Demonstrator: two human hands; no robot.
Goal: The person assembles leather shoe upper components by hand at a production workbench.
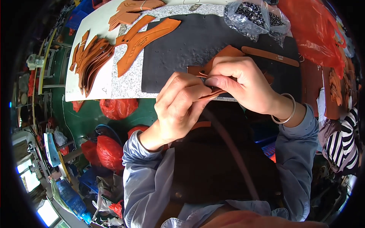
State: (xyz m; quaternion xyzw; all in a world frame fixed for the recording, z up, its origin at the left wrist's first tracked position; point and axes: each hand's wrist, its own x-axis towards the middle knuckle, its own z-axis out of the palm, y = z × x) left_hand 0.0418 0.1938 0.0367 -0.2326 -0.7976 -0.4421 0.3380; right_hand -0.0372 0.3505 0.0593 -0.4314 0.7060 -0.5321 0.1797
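Both hands are at the near edge of a black mat [171, 49], closed on a brown leather piece [229, 51]. My left hand [180, 104] pinches its near edge between thumb and fingers. My right hand [245, 81] grips it from the other side, thumb and forefinger meeting close to the left fingertips. Part of the leather spreads over the mat beyond the hands, and the fingers hide its middle. Whether a small fastener is between the fingertips I cannot tell. A narrow leather strap [270, 56] lies just beyond my right hand.
A forked leather piece [142, 41] overlaps the mat's left edge. Stacked leather pieces [95, 62] lie farther left, with a tied bundle [131, 10] behind. Clear bags of small metal parts [254, 17] sit at the far right, beside a red plastic bag [311, 32].
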